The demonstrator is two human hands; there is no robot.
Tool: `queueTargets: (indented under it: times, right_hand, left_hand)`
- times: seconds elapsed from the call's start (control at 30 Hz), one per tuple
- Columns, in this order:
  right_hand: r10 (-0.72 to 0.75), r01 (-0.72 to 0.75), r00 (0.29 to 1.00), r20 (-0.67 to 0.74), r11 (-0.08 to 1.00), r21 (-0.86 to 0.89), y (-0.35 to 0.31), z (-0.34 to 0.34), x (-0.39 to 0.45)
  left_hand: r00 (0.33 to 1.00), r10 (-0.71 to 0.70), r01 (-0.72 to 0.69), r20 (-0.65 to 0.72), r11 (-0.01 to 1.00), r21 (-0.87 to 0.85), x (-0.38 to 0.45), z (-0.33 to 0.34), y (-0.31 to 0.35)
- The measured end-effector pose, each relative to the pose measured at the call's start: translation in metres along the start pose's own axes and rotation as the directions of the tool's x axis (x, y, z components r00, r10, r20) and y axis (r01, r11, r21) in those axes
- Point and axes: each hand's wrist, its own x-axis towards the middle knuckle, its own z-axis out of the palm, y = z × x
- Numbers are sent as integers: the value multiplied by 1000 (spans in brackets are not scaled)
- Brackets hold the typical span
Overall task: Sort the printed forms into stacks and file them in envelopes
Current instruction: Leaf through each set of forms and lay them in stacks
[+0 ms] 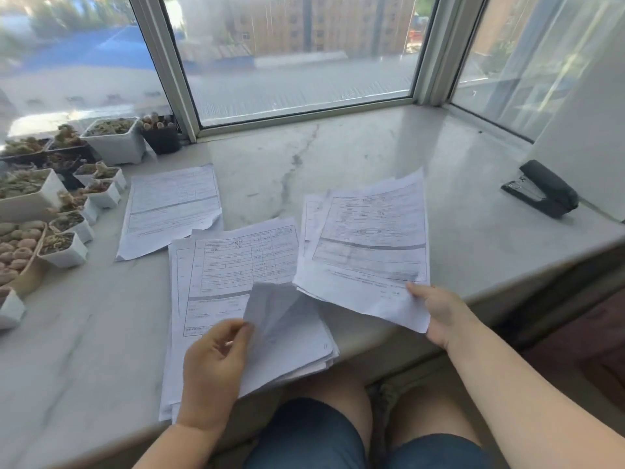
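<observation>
While sunlit, hands (216, 363) both pinching: left a lifted corner (270, 306), right loose forms (368, 245).

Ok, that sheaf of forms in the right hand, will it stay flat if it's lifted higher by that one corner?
Probably not. The right hand pinches the sheaf only at its near corner, and the sheets already fan apart, so they will likely droop and splay. They look thin and light; the sheet at the left hand curls easily. Loose sheets may slide out, since nothing visibly binds them.

A home: potted succulents (67, 204) crowd the windowsill (338, 157)
</observation>
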Motion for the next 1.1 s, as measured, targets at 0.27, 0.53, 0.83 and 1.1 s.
queueTargets:
  times: [0.27,0.53,0.83,1.1]
  right_hand:
    - [-29,39,996,86,993,-110,-8,-11,2]
    - [36,-23,997,66,983,-182,-9,-7,16]
    - [107,-54,975,195,965,-257,-22,-12,27]
    - [-213,215,976,41,931,-296,-65,-8,30]
  left_hand:
    - [880,421,-417,-219,906,68,58,35,55]
    - [606,497,-746,621,626,227,55,130,59]
    - [359,494,-874,792,475,101,47,160,54]
    - [743,486,-617,460,764,187,81,99,54]
